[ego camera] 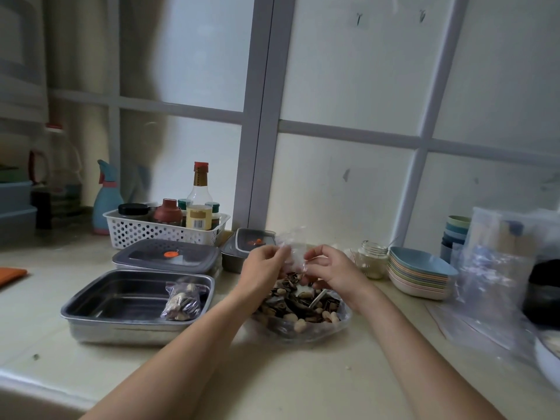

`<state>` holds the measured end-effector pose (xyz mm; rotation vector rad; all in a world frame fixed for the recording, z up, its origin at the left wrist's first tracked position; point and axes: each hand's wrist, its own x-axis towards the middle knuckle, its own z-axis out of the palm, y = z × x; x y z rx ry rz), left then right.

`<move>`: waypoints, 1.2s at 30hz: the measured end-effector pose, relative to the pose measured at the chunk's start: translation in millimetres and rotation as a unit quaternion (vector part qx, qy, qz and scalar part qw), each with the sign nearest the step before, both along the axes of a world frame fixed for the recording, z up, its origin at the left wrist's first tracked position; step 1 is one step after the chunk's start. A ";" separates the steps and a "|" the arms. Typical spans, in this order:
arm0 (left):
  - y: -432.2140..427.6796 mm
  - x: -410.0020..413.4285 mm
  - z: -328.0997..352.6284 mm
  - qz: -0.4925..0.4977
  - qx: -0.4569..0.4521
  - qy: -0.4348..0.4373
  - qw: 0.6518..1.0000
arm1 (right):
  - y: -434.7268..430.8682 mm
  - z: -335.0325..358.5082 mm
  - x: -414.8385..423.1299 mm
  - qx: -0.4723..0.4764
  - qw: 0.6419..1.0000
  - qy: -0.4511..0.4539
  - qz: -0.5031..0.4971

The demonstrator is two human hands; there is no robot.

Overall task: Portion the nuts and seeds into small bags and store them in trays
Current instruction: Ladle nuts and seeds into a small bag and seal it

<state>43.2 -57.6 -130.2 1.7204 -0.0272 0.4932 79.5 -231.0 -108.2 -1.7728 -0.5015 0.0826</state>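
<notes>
A clear bowl (306, 333) on the table (272, 377) is heaped with nuts and seeds (298, 301), so a lot is judged left to be packed. Just left of the bowl, one filled bag (181, 301) is already laid in an open steel tray (118, 294). Right above the bowl, a small clear bag (295, 250) is pinched by the left hand (263, 265) and the right hand (330, 268), with nothing made out inside it, and behind the bowl a big lidded tray (166, 257) and a small lidded tray (247, 242) are seen closed.
</notes>
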 end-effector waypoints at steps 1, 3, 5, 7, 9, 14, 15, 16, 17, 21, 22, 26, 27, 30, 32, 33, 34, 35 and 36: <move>0.7 -0.8 0.9 0.021 0.010 -0.019 1.000 | 1.7 -0.1 -1.5 -0.022 1.000 -0.007 0.005; 2.0 -2.3 1.2 0.052 0.043 -0.042 0.997 | 4.9 0.1 -4.6 -0.066 0.997 -0.037 -0.025; 1.0 -5.5 1.7 0.058 0.088 -0.053 0.993 | 5.6 -0.1 -5.1 -0.083 0.990 -0.083 -0.083; -2.5 -7.9 2.4 0.063 0.136 -0.065 0.987 | 4.8 0.8 -5.1 -0.051 0.987 -0.111 -0.104; -5.6 -9.7 3.4 0.065 0.172 -0.070 0.980 | 2.7 3.0 -4.9 0.006 0.991 -0.098 -0.090; -4.6 -11.5 5.8 0.062 0.206 -0.047 0.976 | -0.4 4.6 -1.8 0.025 0.997 -0.061 -0.035; -4.1 -11.8 6.2 0.066 0.208 -0.047 0.975 | -0.8 3.6 -1.4 0.022 0.998 -0.055 -0.030; -3.7 -11.6 6.7 0.071 0.210 -0.049 0.974 | -1.2 3.4 -1.5 0.022 0.998 -0.049 -0.027; -3.3 -11.1 6.8 0.076 0.214 -0.050 0.973 | -1.8 3.4 -1.6 0.025 0.998 -0.045 -0.023; -3.3 -8.5 5.9 0.104 0.268 -0.052 0.956 | -2.2 4.4 -3.2 0.025 0.999 -0.035 -0.014; -2.2 -7.4 4.5 0.113 0.287 -0.055 0.950 | -1.7 4.3 -3.3 0.024 0.999 -0.036 -0.015; 2.3 -5.9 -2.5 0.088 0.357 -0.107 0.924 | 0.0 2.8 -3.5 0.038 0.998 -0.022 -0.034; 2.6 -4.8 -4.8 0.076 0.378 -0.122 0.915 | 0.1 2.6 -3.7 0.041 0.998 -0.016 -0.040; 2.5 0.6 -10.4 0.069 0.441 -0.126 0.886 | 1.3 2.3 -4.2 0.043 0.998 -0.001 -0.048; 1.9 3.6 -11.2 0.085 0.459 -0.123 0.876 | 2.7 2.4 -4.9 0.043 0.998 -0.001 -0.044; 1.0 3.9 -10.6 0.093 0.460 -0.125 0.874 | 3.6 2.5 -5.5 0.041 0.998 -0.003 -0.040; 0.2 3.4 -9.8 0.101 0.453 -0.126 0.877 | 4.2 2.4 -6.2 0.039 0.999 -0.005 -0.035; -0.4 3.0 -9.2 0.107 0.439 -0.128 0.883 | 4.4 2.6 -7.3 0.038 0.999 -0.007 -0.025; -0.6 2.7 -8.8 0.112 0.424 -0.131 0.889 | 4.4 3.1 -8.5 0.037 0.999 -0.007 -0.011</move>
